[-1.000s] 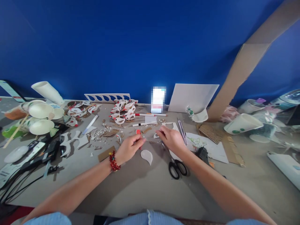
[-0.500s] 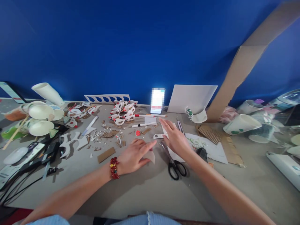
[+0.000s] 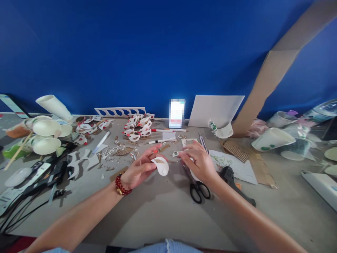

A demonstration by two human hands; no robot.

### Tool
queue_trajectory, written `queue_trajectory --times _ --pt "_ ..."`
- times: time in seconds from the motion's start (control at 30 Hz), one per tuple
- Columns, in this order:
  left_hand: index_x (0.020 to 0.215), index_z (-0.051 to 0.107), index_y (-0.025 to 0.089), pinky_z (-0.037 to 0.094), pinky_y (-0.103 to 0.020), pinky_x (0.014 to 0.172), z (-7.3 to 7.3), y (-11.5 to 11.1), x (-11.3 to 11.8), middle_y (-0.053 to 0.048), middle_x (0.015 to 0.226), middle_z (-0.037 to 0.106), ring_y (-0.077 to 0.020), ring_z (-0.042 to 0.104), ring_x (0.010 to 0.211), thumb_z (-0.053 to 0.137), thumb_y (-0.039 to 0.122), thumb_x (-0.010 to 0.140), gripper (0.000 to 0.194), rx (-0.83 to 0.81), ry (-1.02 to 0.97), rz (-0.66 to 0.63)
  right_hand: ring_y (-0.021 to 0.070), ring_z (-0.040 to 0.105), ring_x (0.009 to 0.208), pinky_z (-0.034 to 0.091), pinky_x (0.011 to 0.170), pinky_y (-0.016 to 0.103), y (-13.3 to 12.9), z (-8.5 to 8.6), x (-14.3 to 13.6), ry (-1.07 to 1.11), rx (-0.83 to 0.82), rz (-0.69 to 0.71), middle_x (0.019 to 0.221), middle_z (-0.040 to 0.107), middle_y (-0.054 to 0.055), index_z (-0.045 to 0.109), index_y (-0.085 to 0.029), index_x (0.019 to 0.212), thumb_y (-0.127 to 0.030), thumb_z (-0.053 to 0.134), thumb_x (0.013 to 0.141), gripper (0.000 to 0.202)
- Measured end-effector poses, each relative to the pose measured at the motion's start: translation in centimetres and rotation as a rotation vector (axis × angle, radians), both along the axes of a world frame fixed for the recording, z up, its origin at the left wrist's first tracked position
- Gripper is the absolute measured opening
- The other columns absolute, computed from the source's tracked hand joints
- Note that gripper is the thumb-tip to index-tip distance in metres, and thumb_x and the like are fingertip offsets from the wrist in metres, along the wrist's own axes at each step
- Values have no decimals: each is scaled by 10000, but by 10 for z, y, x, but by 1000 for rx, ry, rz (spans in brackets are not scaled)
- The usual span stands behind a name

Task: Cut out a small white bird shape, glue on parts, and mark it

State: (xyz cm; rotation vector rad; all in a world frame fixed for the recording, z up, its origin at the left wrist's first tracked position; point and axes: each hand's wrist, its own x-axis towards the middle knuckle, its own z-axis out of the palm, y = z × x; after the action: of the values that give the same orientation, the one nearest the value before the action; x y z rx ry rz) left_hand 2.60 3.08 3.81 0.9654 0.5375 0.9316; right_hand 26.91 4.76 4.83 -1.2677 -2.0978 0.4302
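In the head view, my left hand (image 3: 143, 164) pinches a white teardrop-shaped paper cutout (image 3: 162, 168). A brown patch shows near its upper edge, and it is held above the table. My right hand (image 3: 198, 161) has its fingers bent and drawn together, pointing down and left; anything between the fingertips is too small to make out. Those fingertips are close to a white strip with a hole (image 3: 175, 154) at its end. Black-handled scissors (image 3: 200, 192) lie below the right hand, their blades partly covered by it. A black hot glue gun (image 3: 231, 177) lies beside the right forearm.
Several white paper birds (image 3: 138, 126) are piled behind the left hand. Paper and cardboard scraps (image 3: 116, 153) litter the left. A lit phone (image 3: 177, 114) stands by the blue wall. Corrugated cardboard (image 3: 237, 151), a drawing (image 3: 223, 160) and a paper cup (image 3: 272, 139) are right.
My left hand has lifted and turned, bringing the paper cutout up into view. My right hand has shifted slightly down, and its outstretched fingers have curled. More of the glue gun shows.
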Motion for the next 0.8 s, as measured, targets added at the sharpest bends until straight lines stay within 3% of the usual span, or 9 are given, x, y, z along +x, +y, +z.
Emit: queue_trajectory --times 0.13,0.27,0.4,0.5,0.63,0.8 --pt "1384 423 268 447 -365 896 -1 0 3 -91 1138 641 -224 594 1017 663 245 796 635 69 44 57 269 497 1222 394 1012 450 -12 15 -16 172 -228 167 1152 664 68 703 -244 866 -362 541 909 205" --pt "1463 267 275 446 -398 927 -2 0 3 -114 1211 608 -241 583 1079 634 291 836 727 237 153 90 230 614 1006 456 886 356 -17 16 -27 394 -496 152 1121 659 60 650 -203 733 -369 594 856 214" --pt "1477 230 275 368 -448 1040 1 -1 -3 -137 1394 480 -268 499 1218 626 273 848 744 689 523 185 210 610 941 451 814 302 -18 11 -28 552 -671 74 983 674 39 584 -188 641 -344 593 825 241" --pt "1467 259 248 275 -488 1100 5 -4 -6 -117 1318 558 -269 467 1241 596 236 864 691 1018 829 292 206 603 925 439 818 302 -19 8 -28 591 -777 33 965 684 26 626 -197 707 -358 607 803 189" --pt "1433 312 215 230 -506 1112 6 -8 -5 -91 1162 664 -246 531 1149 526 181 885 589 1197 1008 350 212 611 892 448 799 306 -19 1 -30 604 -848 7 915 700 31 694 -195 825 -364 628 775 189" --pt "1263 496 222 236 -491 1108 3 -9 -2 -64 1034 711 -224 606 1026 524 168 877 392 1177 1025 417 216 621 851 462 793 333 -20 3 -29 465 -731 17 835 708 36 716 -199 752 -437 498 873 345"
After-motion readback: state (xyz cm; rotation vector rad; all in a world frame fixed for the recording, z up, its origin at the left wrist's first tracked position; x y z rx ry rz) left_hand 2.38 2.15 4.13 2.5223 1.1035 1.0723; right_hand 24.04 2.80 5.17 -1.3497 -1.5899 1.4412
